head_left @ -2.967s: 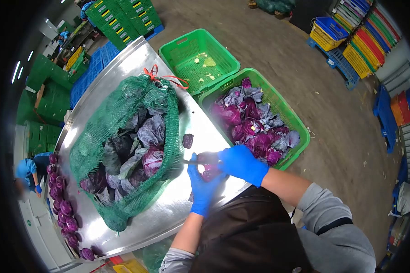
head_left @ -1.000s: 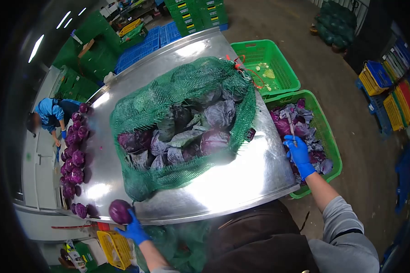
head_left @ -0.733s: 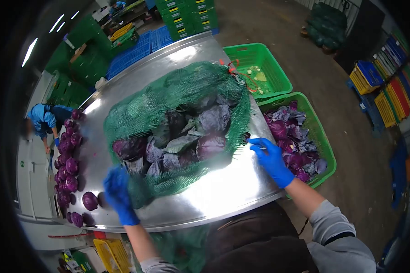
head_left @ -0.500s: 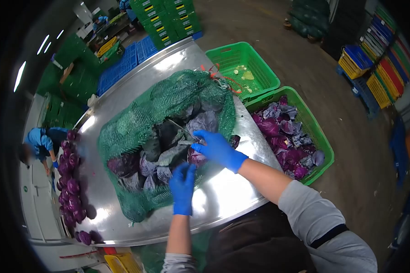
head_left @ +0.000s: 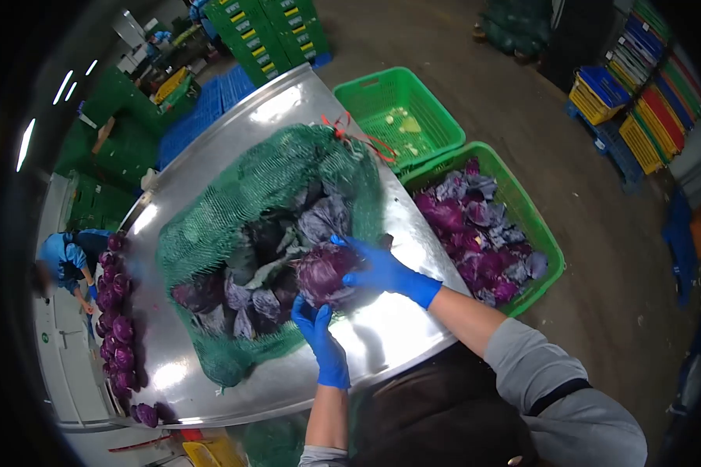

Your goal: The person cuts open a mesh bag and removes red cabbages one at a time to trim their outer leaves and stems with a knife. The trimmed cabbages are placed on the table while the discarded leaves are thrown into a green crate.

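The long silver metal table (head_left: 405,331) ends just in front of the person's dark apron (head_left: 444,412), and its right edge slants away past two green plastic crates — the nearer crate (head_left: 554,257) heaped with loose purple leaves (head_left: 479,233), the farther crate (head_left: 445,131) holding a few pale scraps. A shiny strip of metal runs between the big green mesh bag (head_left: 210,222) and the row of small purple cabbages (head_left: 121,331) along the left edge; another stretch lies between the bag and the near right corner. Beyond that row, a co-worker in blue (head_left: 66,257) bends low.

The large dark purple cabbage (head_left: 322,272) sits at the near right side of the bag's opening, clasped between both blue-gloved hands. The left hand (head_left: 323,346) cups its near underside with thumb and fingers; the right hand (head_left: 389,272) spreads over its right side. It looks round and full, deep purple, greyer toward the bottom — whether it rests on anything below, I can't tell.
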The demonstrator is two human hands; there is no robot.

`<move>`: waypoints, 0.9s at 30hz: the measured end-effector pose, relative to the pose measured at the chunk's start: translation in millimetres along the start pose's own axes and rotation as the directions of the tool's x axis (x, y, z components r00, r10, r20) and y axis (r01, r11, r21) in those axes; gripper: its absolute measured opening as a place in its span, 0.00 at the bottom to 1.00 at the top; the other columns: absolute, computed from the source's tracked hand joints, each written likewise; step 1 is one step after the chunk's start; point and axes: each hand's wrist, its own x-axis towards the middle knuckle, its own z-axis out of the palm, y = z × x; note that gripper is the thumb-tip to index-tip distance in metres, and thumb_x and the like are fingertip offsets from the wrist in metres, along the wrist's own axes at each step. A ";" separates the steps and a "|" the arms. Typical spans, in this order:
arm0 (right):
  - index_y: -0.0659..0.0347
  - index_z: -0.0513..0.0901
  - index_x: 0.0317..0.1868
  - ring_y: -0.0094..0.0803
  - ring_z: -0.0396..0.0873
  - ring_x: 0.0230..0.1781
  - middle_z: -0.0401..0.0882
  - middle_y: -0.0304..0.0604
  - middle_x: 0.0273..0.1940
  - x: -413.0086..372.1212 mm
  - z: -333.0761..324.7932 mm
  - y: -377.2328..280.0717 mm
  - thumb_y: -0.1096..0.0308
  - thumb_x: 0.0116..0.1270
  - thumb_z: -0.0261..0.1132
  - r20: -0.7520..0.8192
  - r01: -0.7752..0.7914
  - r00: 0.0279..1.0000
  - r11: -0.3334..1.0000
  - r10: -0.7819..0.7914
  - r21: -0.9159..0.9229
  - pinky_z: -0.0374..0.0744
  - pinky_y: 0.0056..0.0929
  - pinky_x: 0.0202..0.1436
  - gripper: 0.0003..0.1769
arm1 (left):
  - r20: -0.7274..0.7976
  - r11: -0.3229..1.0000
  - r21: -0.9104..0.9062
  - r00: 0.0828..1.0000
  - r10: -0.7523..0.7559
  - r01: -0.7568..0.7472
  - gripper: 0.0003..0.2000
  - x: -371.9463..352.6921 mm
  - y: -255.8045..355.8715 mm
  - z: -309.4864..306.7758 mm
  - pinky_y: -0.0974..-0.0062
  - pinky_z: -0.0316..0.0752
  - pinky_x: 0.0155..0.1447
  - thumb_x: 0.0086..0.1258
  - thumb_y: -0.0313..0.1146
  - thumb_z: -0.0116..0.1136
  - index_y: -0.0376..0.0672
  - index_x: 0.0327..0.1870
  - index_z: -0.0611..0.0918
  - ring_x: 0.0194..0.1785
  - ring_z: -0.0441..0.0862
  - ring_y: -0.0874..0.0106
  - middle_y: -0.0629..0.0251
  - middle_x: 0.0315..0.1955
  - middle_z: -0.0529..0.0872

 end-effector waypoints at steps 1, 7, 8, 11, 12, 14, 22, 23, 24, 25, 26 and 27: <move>0.58 0.56 0.71 0.37 0.65 0.65 0.62 0.48 0.67 -12.6 -3.4 -18.8 0.68 0.60 0.68 0.016 0.093 0.996 0.996 -0.093 -0.001 0.67 0.36 0.66 0.42 | 0.058 0.999 0.011 0.998 0.037 -0.038 0.27 -12.3 23.8 12.4 0.76 0.73 0.54 0.62 0.31 0.57 0.41 0.63 0.63 0.54 0.74 0.72 0.63 0.58 0.69; 0.59 0.68 0.65 0.33 0.68 0.63 0.69 0.44 0.64 -74.3 -33.3 -39.5 0.66 0.59 0.69 0.064 0.135 0.991 0.928 -0.120 -0.348 0.66 0.33 0.67 0.34 | 0.299 0.916 0.142 0.866 -0.401 0.375 0.39 -36.5 9.2 28.3 0.70 0.69 0.62 0.62 0.27 0.59 0.45 0.71 0.51 0.62 0.68 0.65 0.55 0.62 0.64; 0.58 0.67 0.66 0.32 0.68 0.63 0.68 0.45 0.64 -84.1 -39.5 -15.9 0.67 0.61 0.68 0.049 0.068 0.997 0.959 -0.057 -0.275 0.66 0.32 0.67 0.33 | 0.260 0.865 0.252 0.831 -0.491 0.433 0.42 -37.2 -9.9 35.4 0.70 0.65 0.65 0.59 0.29 0.63 0.42 0.72 0.50 0.63 0.67 0.64 0.56 0.62 0.64; 0.61 0.72 0.61 0.30 0.72 0.58 0.75 0.45 0.58 -101.1 -46.7 -3.2 0.68 0.60 0.69 -0.087 0.096 0.990 0.981 -0.111 -0.167 0.71 0.29 0.61 0.29 | 0.286 0.906 0.383 0.910 -0.301 0.179 0.45 -39.5 -42.0 48.2 0.70 0.63 0.66 0.56 0.31 0.68 0.38 0.71 0.50 0.64 0.66 0.63 0.54 0.62 0.64; 0.62 0.73 0.57 0.30 0.74 0.55 0.76 0.44 0.55 -106.8 -48.1 -0.8 0.67 0.60 0.68 -0.325 -0.089 0.945 0.985 0.036 -0.151 0.73 0.29 0.57 0.25 | 0.273 0.911 0.375 0.918 -0.288 0.174 0.44 -37.4 -41.1 52.2 0.71 0.63 0.66 0.55 0.32 0.69 0.38 0.69 0.52 0.63 0.66 0.64 0.54 0.61 0.65; 0.63 0.74 0.47 0.35 0.79 0.45 0.78 0.44 0.47 -112.6 -54.3 21.9 0.67 0.63 0.64 -0.661 -0.202 0.729 0.866 -0.179 -0.457 0.76 0.35 0.44 0.15 | 0.264 0.914 0.372 0.925 -0.272 0.162 0.44 -32.2 -39.0 52.4 0.71 0.63 0.66 0.54 0.34 0.70 0.37 0.68 0.54 0.63 0.66 0.64 0.53 0.60 0.65; 0.59 0.70 0.45 0.56 0.78 0.29 0.77 0.59 0.26 -158.1 -26.5 6.3 0.66 0.66 0.58 -0.517 -0.400 0.856 0.625 -0.007 -0.671 0.75 0.48 0.28 0.10 | 0.155 0.857 0.467 0.934 -0.322 0.218 0.44 -21.8 -49.0 69.5 0.70 0.65 0.63 0.52 0.42 0.73 0.32 0.64 0.59 0.59 0.69 0.63 0.52 0.56 0.67; 0.59 0.69 0.42 0.59 0.76 0.23 0.74 0.59 0.19 -157.5 -23.4 13.0 0.65 0.67 0.56 -0.541 -0.369 0.836 0.637 -0.091 -0.677 0.72 0.52 0.24 0.09 | 0.145 0.833 0.526 0.948 -0.283 0.169 0.44 -20.3 -54.5 70.2 0.70 0.65 0.63 0.51 0.44 0.73 0.30 0.64 0.60 0.59 0.69 0.62 0.51 0.57 0.67; 0.59 0.69 0.42 0.59 0.76 0.23 0.74 0.59 0.19 -157.1 -23.2 10.8 0.65 0.67 0.56 -0.545 -0.373 0.833 0.636 -0.091 -0.676 0.72 0.52 0.24 0.09 | 0.140 0.804 0.582 0.960 -0.243 0.118 0.45 -18.4 -53.5 74.9 0.69 0.65 0.63 0.50 0.45 0.74 0.29 0.64 0.60 0.59 0.69 0.62 0.49 0.57 0.67; 0.59 0.69 0.42 0.58 0.76 0.24 0.74 0.59 0.20 -157.4 -22.5 6.1 0.65 0.67 0.56 -0.511 -0.363 0.854 0.594 -0.096 -0.718 0.72 0.52 0.24 0.09 | 0.145 0.804 0.582 0.958 -0.248 0.120 0.45 -18.6 -51.4 79.6 0.69 0.65 0.63 0.50 0.45 0.74 0.29 0.64 0.60 0.59 0.69 0.62 0.49 0.57 0.67; 0.60 0.69 0.42 0.57 0.77 0.24 0.75 0.60 0.21 -158.0 -22.3 3.4 0.66 0.67 0.56 -0.476 -0.351 0.874 0.552 -0.098 -0.757 0.72 0.51 0.24 0.09 | 0.141 0.816 0.560 0.954 -0.265 0.144 0.45 -20.3 -47.5 84.5 0.69 0.65 0.64 0.50 0.45 0.74 0.29 0.63 0.61 0.59 0.69 0.62 0.48 0.58 0.67; 0.60 0.69 0.42 0.57 0.77 0.24 0.75 0.60 0.21 -158.5 -23.3 3.4 0.66 0.67 0.56 -0.481 -0.357 0.872 0.549 -0.095 -0.756 0.72 0.51 0.24 0.09 | 0.137 0.828 0.535 0.950 -0.281 0.167 0.45 -20.4 -43.2 90.1 0.69 0.65 0.64 0.50 0.45 0.73 0.28 0.63 0.61 0.60 0.69 0.62 0.47 0.58 0.68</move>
